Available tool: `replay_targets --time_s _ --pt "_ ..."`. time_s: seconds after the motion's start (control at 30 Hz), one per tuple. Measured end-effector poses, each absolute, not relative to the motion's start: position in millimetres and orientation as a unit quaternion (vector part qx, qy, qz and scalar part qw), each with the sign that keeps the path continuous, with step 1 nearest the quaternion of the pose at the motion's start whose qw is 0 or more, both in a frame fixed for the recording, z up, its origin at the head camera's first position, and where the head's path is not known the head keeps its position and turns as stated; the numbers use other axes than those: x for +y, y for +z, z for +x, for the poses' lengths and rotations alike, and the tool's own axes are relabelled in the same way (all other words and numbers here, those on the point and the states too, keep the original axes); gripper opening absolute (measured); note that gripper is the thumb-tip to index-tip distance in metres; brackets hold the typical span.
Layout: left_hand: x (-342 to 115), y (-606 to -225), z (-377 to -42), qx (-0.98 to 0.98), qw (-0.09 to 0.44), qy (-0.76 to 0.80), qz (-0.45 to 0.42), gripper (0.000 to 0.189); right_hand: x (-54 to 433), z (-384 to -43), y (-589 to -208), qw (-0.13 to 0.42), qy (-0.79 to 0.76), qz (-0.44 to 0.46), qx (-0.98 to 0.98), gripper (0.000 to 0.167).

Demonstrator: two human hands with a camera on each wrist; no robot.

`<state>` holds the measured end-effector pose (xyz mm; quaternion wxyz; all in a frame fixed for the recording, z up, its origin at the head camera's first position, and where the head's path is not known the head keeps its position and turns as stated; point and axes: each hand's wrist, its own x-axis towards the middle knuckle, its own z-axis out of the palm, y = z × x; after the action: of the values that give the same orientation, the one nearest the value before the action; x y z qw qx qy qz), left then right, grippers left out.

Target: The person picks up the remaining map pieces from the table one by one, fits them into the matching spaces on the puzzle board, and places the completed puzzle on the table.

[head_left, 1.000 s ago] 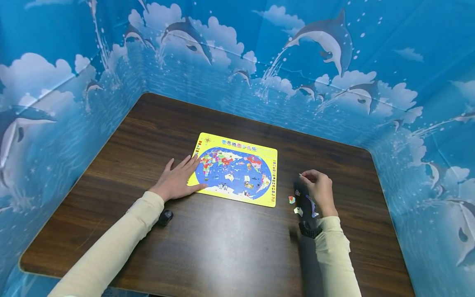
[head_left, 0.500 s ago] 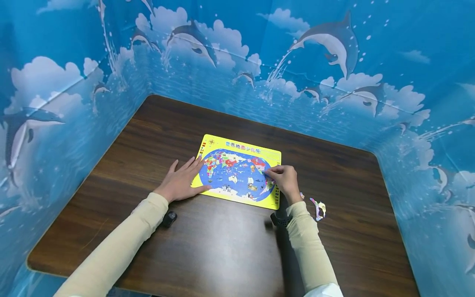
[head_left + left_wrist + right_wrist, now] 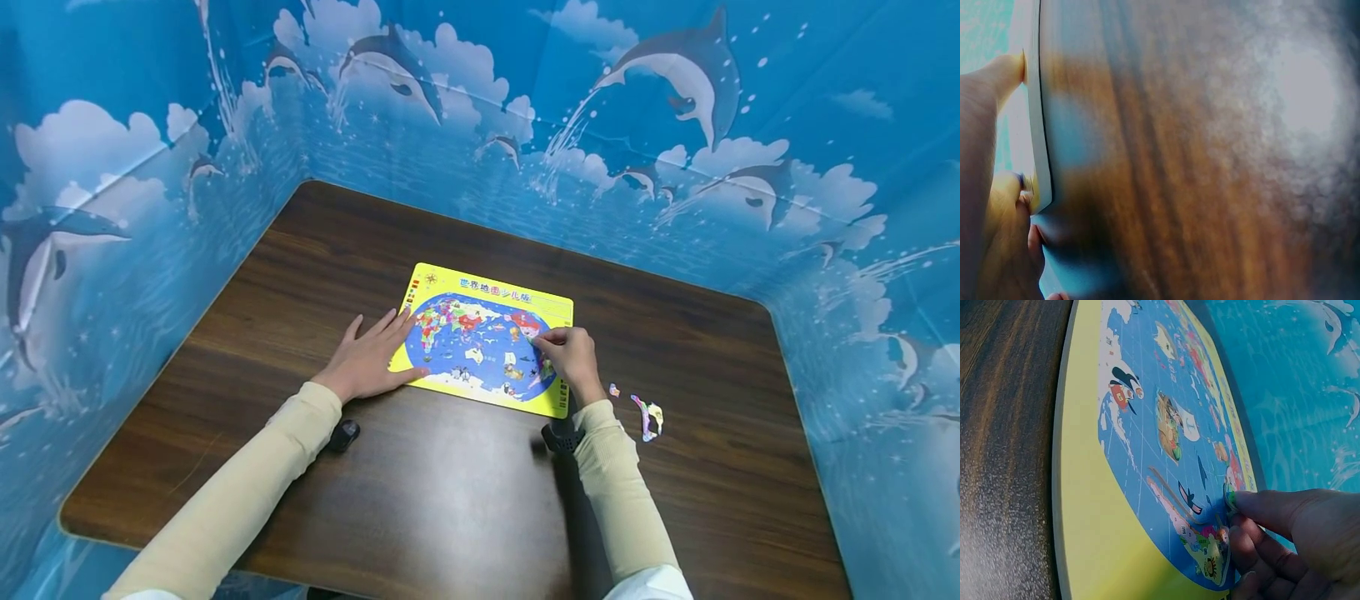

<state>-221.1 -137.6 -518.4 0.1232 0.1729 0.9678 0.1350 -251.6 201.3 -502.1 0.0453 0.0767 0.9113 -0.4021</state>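
Note:
A yellow-bordered world map puzzle board (image 3: 401, 358) lies flat on the dark wooden table. My left hand (image 3: 367, 358) rests on its left edge with fingers spread; the left wrist view shows the thumb and fingers against the board's edge (image 3: 1038, 144). At the map's right side, my right hand (image 3: 576, 358) pinches a small puzzle piece (image 3: 1230, 497) with some green on it, between thumb and forefinger. The piece is right at the board's surface; whether it is seated cannot be told. Just below it in the right wrist view is the South America part (image 3: 1207, 556) of the map.
Right of the board lie a small loose piece (image 3: 614, 389), a curved purple piece (image 3: 642, 418) and a pale piece (image 3: 656, 417). Black devices (image 3: 344, 435) sit under both wrists. A blue dolphin-print curtain (image 3: 465, 125) stands along the table's back and sides.
My right hand has moved left from beside the loose pieces to the map's right side, carrying a small piece. Since half a second ago it has stayed there. My left hand has kept its place.

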Motion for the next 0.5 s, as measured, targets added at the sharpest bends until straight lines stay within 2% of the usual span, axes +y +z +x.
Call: replay_targets --time_s 0.5 --pt "-137.6 -519.4 -222.0 0.968 0.123 0.132 0.173 0.099 206.3 -248.7 -505.7 0.031 -0.371 0.020 0.928 0.017"
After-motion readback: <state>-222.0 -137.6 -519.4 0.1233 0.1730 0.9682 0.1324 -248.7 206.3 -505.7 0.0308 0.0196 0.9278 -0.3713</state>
